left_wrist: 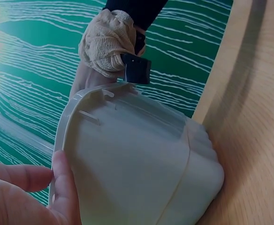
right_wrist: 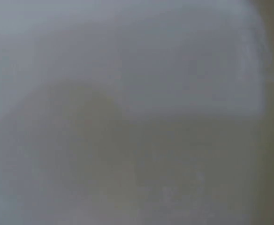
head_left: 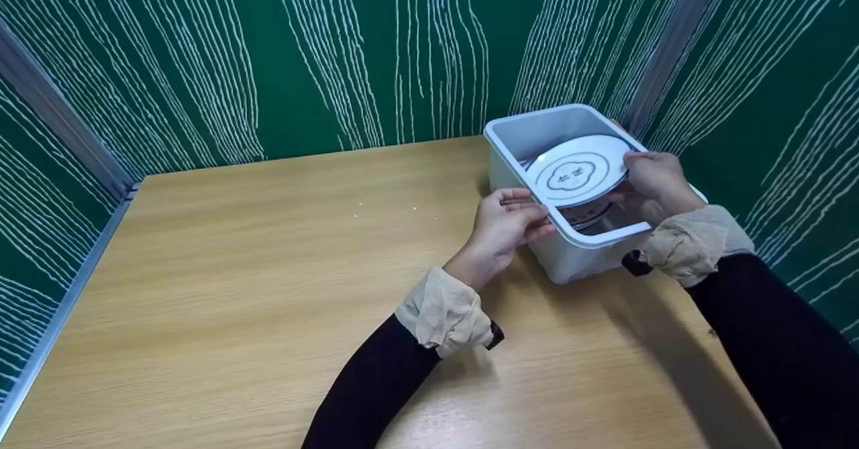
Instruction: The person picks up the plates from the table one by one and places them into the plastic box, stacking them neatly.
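Observation:
A white plastic bin [head_left: 537,234] stands at the right of the table. My left hand [head_left: 503,227] pinches its near-left rim between thumb and fingers; in the left wrist view, the hand [left_wrist: 29,197] is at the lower left, against the bin's wall [left_wrist: 127,154]. Inside the opening, my right hand [head_left: 654,180] holds the right edge of a white plate [head_left: 590,160], thumb on top. The plate is tilted, with ring lines and a small mark on its upward face. Under it, another patterned round dish [head_left: 587,214] shows partly. The right wrist view is blurred grey.
The wooden table [head_left: 235,288] extends left of the bin, with a few small white specks near its middle. Green panels [head_left: 376,53] with white wavy lines enclose the back and sides, joined by grey metal posts [head_left: 678,39]. The bin stands near the back right corner.

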A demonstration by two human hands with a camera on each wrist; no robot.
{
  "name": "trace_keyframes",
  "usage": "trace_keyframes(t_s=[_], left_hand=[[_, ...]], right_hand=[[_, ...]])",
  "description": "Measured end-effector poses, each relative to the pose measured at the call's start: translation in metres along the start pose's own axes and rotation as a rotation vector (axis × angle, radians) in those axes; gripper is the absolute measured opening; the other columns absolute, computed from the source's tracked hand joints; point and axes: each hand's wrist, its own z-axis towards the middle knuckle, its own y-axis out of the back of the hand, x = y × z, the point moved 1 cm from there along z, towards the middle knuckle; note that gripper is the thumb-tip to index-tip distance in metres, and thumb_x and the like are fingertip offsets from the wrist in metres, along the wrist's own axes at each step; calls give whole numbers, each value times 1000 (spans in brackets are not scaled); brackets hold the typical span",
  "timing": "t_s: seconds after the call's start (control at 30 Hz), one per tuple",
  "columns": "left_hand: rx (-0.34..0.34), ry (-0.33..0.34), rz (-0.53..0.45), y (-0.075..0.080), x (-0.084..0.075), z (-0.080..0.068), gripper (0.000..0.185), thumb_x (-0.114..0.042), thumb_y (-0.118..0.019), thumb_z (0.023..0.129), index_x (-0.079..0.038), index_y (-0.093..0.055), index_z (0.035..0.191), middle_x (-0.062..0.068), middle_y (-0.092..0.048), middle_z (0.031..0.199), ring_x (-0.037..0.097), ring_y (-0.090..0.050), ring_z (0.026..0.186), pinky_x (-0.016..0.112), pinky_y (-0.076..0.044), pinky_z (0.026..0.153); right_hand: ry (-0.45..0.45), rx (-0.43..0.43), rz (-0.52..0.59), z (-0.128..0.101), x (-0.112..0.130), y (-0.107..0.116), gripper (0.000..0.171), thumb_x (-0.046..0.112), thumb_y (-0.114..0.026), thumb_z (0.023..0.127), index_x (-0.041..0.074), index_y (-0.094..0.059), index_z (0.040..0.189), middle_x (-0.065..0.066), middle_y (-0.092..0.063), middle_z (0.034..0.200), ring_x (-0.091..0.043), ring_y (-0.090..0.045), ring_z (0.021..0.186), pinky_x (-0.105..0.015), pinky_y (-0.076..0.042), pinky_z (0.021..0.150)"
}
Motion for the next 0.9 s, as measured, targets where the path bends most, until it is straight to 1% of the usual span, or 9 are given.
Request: trace_keyframes(t_s=[0.07, 0.2, 0.3, 0.43, 0.53, 0.6, 0.67, 0.77, 0.9], left_hand=[[-10, 2, 1, 0, 0, 0, 32, 21, -69, 84, -2, -59, 105, 14, -67, 86, 21, -68, 67, 28, -62, 58], [-22, 8, 15, 0, 0, 1, 32, 19, -70, 84, -2, -59, 105, 15, -68, 87, 21, -69, 66, 29, -62, 59], [-19, 13, 20, 0, -1, 1, 32, 18, -71, 84, -3, -59, 106, 15, -68, 88, 21, -69, 67, 29, -63, 60], [-16, 17, 23, -1, -1, 0, 32, 18, -71, 84, -3, -60, 105, 16, -69, 89, 21, -69, 68, 30, -63, 62], [-23, 17, 24, -1, -2, 0, 32, 18, -71, 84, -3, -60, 105, 16, -69, 89, 22, -69, 68, 31, -63, 63], [-26, 16, 23, -1, -2, 0, 32, 18, -70, 84, -3, -60, 105, 16, -68, 90, 22, -69, 68, 31, -63, 63], [-29, 15, 22, -1, -2, 0, 32, 19, -70, 84, -3, -60, 105, 16, -68, 90, 22, -69, 69, 31, -63, 63], [-30, 14, 19, -1, -1, 0, 32, 18, -71, 84, -4, -60, 105, 17, -68, 91, 22, -69, 69, 31, -63, 63], [-16, 8, 20, 0, 0, 1, 31, 18, -70, 85, -4, -59, 105, 17, -69, 91, 22, -69, 68, 30, -63, 62]], right_hand=[[-6, 4, -21, 1, 0, -1, 45, 29, -35, 111, 5, -34, 149, -2, -66, 87, -11, -68, 75, -24, -60, 60], [-13, 13, -84, 2, 0, -1, 49, 26, -32, 112, 1, -28, 154, -1, -66, 86, -11, -69, 73, -25, -61, 63], [-26, 22, -120, 2, -1, -2, 48, 21, -30, 112, -2, -27, 153, -2, -64, 87, -11, -68, 72, -26, -61, 62], [-59, 56, -132, 2, 0, -3, 47, 17, -31, 111, -3, -26, 152, -4, -63, 89, -12, -67, 72, -27, -61, 64], [-73, 97, -135, 2, 1, -3, 47, 19, -36, 110, -2, -26, 151, -3, -64, 89, -12, -66, 73, -27, -60, 65], [-80, 119, -140, 3, 1, -5, 49, 23, -40, 109, 1, -27, 151, -3, -64, 94, -12, -65, 77, -26, -59, 68], [-93, 135, -149, 3, 1, -5, 54, 29, -42, 109, 4, -25, 153, -3, -62, 106, -12, -63, 88, -26, -56, 75], [-102, 144, -161, 3, 1, -7, 57, 33, -41, 109, 7, -22, 156, -5, -53, 123, -14, -58, 102, -25, -53, 83], [-62, 116, -200, 2, -1, -9, 61, 34, -41, 109, 3, -21, 157, -6, -49, 126, -15, -55, 106, -23, -52, 85]])
